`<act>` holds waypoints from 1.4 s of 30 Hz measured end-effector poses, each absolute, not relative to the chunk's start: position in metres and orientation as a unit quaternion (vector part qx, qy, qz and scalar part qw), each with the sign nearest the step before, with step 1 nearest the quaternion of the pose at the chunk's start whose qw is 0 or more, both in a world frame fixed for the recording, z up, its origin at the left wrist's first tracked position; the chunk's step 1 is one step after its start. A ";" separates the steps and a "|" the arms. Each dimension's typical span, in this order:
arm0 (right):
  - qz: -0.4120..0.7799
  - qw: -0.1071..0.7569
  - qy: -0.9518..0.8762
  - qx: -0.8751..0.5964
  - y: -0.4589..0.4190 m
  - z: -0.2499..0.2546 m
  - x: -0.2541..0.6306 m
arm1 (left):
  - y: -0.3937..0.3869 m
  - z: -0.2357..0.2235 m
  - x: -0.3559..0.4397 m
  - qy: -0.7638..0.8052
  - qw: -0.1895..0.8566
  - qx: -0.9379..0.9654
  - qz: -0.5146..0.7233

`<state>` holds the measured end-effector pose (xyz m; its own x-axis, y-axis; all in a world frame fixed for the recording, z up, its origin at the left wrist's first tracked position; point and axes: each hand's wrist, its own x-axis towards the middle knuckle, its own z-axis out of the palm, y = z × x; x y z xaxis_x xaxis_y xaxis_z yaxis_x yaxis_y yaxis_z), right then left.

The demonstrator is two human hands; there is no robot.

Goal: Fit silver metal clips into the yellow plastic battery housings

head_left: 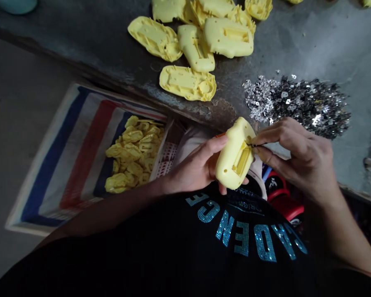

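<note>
My left hand [194, 167] is closed around a pale yellow plastic shell [235, 154], held just in front of my chest at the table's near edge. My right hand [293, 154] pinches a small metal piece [251, 144], too small to make out, and presses it into a slot on the shell's upper side. A heap of small shiny metal clips [299, 103] lies on the table just beyond my right hand. Several more yellow shells [200, 37] lie in a loose group farther back on the table.
The dark grey metal table [312, 37] fills the upper part of the view. Below its near edge on the left stands a striped woven sack [71, 152] holding several yellow shells [132, 152], beside a white crate [167, 154]. Something red [281, 198] sits under my right wrist.
</note>
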<state>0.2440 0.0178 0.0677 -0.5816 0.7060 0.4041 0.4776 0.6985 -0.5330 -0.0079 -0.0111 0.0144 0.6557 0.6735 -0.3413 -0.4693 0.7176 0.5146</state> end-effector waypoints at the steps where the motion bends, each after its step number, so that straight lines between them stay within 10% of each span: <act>1: 0.175 0.295 -0.878 -0.334 0.018 0.069 0.245 | -0.012 0.014 -0.008 0.260 0.891 0.196 0.317; 42: 0.075 0.312 -0.862 -0.393 -0.018 0.055 0.247 | -0.016 0.007 -0.001 0.213 0.910 0.196 0.295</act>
<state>0.2467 -0.0181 0.0545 -0.4962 0.7240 0.4792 0.6309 0.6798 -0.3739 -0.0008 -0.0162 0.0067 0.7343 0.6217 -0.2724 -0.4541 0.7482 0.4837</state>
